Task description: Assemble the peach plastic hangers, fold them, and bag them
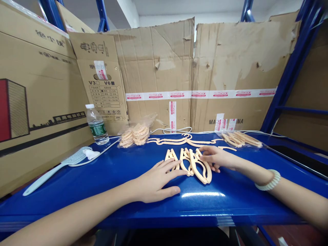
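Note:
Several peach-coloured folding hangers lie folded on the blue table in front of me. My left hand (156, 181) rests flat with its fingers spread, its fingertips over the leftmost folded hanger (168, 154). At the right end of the row, my right hand (221, 157) has its fingers bent round the upper end of a folding hanger (199, 175); the curled fingers partly hide that end. Between them sits another folded hanger (182, 163), partly overlapped by the right one. Behind, opened-out hangers (174, 140) lie with their hooks near the middle.
A clear bag of folded hangers (134, 135) stands back left, another bagged bundle (241, 139) back right. At left are a water bottle (98, 128) and a pale blue hairbrush (55, 171). A white cable (176, 130) runs along the cardboard (159, 75). A dark flat device (299, 160) lies right.

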Demonstrator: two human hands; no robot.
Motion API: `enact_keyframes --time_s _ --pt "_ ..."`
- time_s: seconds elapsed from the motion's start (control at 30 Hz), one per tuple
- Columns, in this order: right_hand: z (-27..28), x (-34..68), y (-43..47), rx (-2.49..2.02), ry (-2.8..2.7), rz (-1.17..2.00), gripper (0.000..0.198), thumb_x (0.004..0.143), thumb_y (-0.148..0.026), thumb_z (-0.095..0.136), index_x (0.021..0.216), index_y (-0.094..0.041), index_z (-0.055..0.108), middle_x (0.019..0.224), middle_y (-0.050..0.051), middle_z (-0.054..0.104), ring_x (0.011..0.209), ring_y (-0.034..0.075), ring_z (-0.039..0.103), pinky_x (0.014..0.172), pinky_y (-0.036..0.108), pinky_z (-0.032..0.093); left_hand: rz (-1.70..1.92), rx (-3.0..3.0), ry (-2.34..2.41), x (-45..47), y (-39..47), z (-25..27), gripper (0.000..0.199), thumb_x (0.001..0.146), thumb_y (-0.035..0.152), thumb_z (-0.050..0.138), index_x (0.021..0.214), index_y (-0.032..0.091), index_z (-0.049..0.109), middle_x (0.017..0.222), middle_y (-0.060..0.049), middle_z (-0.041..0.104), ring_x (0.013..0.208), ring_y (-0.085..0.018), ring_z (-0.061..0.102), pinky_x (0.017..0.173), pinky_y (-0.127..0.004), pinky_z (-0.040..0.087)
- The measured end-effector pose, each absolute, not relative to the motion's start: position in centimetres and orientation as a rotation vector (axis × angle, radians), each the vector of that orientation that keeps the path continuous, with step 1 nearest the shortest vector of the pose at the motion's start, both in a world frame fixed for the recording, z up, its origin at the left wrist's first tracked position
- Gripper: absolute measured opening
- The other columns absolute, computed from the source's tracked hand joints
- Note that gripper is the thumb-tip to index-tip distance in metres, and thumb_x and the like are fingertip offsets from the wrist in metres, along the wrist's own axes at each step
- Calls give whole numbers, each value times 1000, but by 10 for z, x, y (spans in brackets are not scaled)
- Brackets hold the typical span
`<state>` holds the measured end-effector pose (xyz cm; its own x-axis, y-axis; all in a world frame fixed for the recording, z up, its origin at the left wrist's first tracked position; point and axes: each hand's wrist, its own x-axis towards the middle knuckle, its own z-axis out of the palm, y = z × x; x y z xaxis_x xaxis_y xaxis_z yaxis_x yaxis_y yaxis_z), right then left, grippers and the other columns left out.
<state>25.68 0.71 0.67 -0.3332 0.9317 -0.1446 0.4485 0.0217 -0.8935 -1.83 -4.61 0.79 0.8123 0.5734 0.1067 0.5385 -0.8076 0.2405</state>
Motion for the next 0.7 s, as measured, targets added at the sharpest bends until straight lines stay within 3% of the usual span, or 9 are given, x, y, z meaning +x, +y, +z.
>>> enact_keyframes --time_s 0.13,0.23,0.37,0.47,0.7 --pt "9 267 11 -1564 -1913 1049 53 75 -28 66 123 -15 47 68 -2 57 37 7 48 30 19 40 280 2797 847 -19 -46 8 50 92 46 44 141 36 35 152 -5 30 140 -32 24 112 -55 21" --pt "10 276 13 -1638 -2011 892 61 76 -37 65 129 -15 43 75 1 59 39 9 50 32 23 45 285 2807 846 -19 -46 8 50 93 44 44 141 35 36 151 -5 31 139 -31 25 112 -52 23" --pt "19 284 6 -1453 -2325 763 76 73 -52 66 137 -20 40 98 8 57 63 16 60 52 31 55 341 2804 858 -18 -46 8 51 92 43 46 142 34 35 151 -6 30 139 -31 26 111 -50 25" --pt "27 284 -3 -1187 -2602 620 76 73 -54 67 139 -24 43 108 8 53 81 19 59 73 35 54 285 2783 883 -19 -46 7 54 92 47 45 144 37 30 155 -4 23 141 -33 19 112 -55 20" --pt "23 269 -15 -1026 -2693 611 69 84 -52 55 145 -28 32 120 9 45 78 16 57 77 35 51 229 2740 879 -21 -43 6 56 91 52 44 144 40 28 157 -1 16 143 -35 11 111 -63 11"
